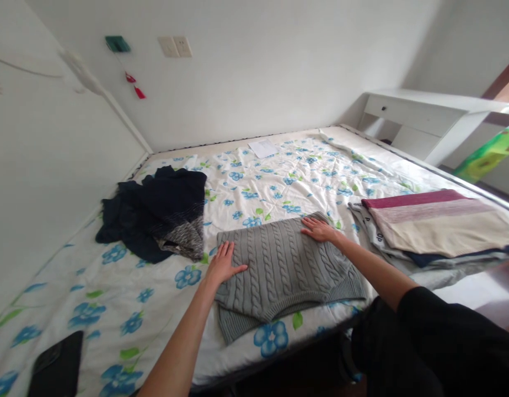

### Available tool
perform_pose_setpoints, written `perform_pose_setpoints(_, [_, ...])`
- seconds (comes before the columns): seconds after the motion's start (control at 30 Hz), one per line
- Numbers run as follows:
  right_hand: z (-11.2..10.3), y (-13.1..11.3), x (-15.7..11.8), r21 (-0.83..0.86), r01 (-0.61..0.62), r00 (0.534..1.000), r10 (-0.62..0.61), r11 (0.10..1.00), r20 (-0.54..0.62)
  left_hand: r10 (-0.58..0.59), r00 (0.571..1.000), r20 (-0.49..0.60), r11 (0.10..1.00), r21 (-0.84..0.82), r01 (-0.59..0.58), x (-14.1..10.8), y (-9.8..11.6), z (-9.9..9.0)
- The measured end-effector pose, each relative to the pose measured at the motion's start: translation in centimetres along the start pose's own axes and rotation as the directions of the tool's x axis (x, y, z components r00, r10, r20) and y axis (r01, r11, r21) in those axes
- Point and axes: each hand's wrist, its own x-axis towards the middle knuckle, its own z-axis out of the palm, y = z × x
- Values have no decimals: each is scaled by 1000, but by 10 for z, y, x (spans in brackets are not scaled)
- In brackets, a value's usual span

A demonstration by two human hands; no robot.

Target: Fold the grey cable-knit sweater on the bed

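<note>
A grey cable-knit sweater (274, 264) lies folded on the bed, its ribbed edges toward me near the mattress edge. My left hand (225, 264) rests flat on the sweater's left side, thumb spread away from the fingers. On its upper right part lies my right hand (319, 229), palm down with the fingers stretched out. Neither hand grips the knit. To the left is a crumpled heap of dark clothing (163, 204) with a speckled grey part. At the right sits a stack of folded garments (440, 223), a maroon, pink and cream striped one on top.
A floral sheet (237, 187) covers the bed. A black phone (58, 364) lies at the near left, and a white paper (263, 148) near the wall. Beyond the bed's right side stands a white desk with a drawer (415, 116). A wall bounds the left.
</note>
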Motion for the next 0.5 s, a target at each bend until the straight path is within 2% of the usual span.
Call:
perform_pose_setpoints(0.1, [3,28,0,33,-25,998,26,999,-48,10,1000,-15,1000,2,-10,0,-2,1])
perform_pose_setpoints(0.2, [2,40,3,99,80,986,-64,992,-153,29,999,-35,1000,3,-29,2,-6,3])
perform_pose_setpoints(0.23, [0,42,5,122,79,976,-52,989,-212,34,999,-41,999,2,-34,2,-6,5])
perform_pose_setpoints(0.3, [-3,47,7,207,-52,937,119,977,-328,37,998,-48,999,-2,-37,3,-8,7])
perform_pose_setpoints(0.37, [-7,52,10,361,-250,847,383,898,-367,34,998,-52,999,-7,-35,4,-9,10])
perform_pose_setpoints(0.43, [-10,58,13,512,-345,778,545,787,-313,33,998,-57,999,-13,-34,5,-9,12])
perform_pose_setpoints(0.5, [-13,62,16,613,-344,789,573,711,-222,36,997,-64,999,-19,-37,6,-10,13])
